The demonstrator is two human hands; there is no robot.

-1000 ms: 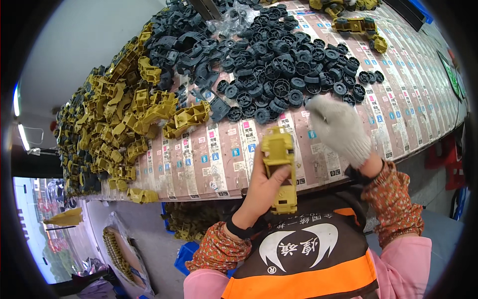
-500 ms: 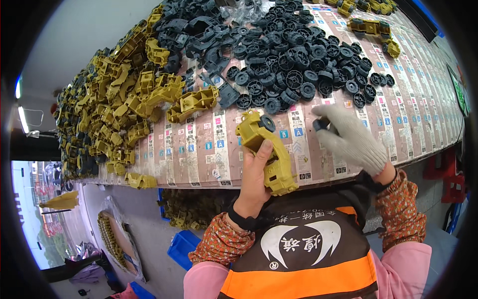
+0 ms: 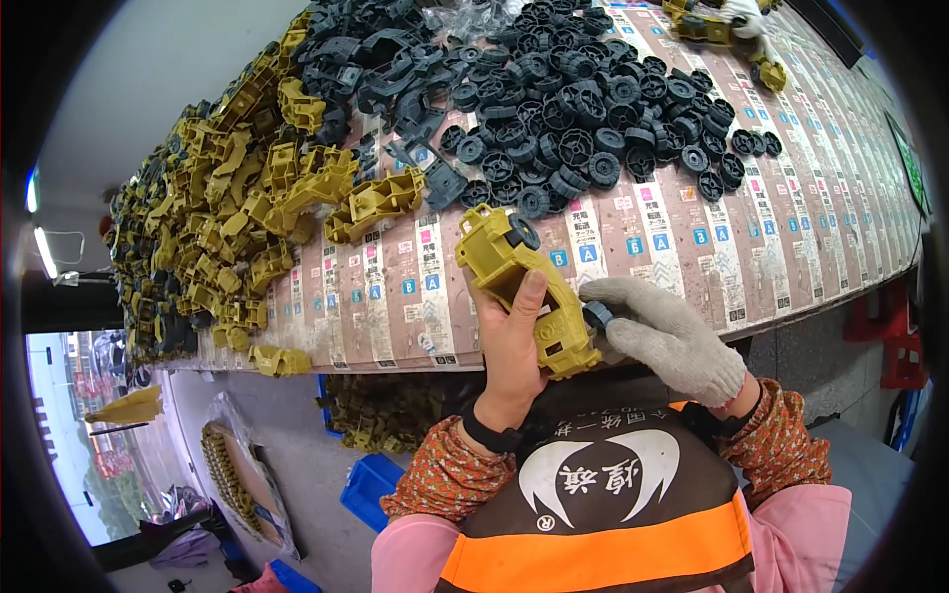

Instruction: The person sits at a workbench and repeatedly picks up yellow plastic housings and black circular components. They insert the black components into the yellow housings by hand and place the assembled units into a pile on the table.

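- We hold a yellow toy car body (image 3: 563, 318) in our bare left hand (image 3: 509, 358), just above the near edge of the table (image 3: 672, 267); its far end leans to the left.
- Our left thumb presses on top of the body, pinching it against the other fingers, which are mostly hidden beneath and to its left.
- At the body's far end, on the right side, we see a fitted wheel (image 3: 522, 232).
- Our gloved right hand (image 3: 672, 346) pinches a loose dark wheel (image 3: 597, 314) between its fingertips, right beside the near part of the body; we cannot tell whether wheel and body touch.
- Beyond our hands lies a heap of dark wheels (image 3: 583, 114), with three wheels (image 3: 756, 143) set in a row to its right.
- To the left we have a large pile of yellow car bodies (image 3: 227, 198), and farther off, between the two heaps, dark plastic parts (image 3: 376, 69).
- At the far right, another person's gloved hand (image 3: 743, 15) is at some yellow vehicles (image 3: 700, 27); we cannot make out its fingers.
- Below the table, on the near left, we see a blue crate (image 3: 366, 491).
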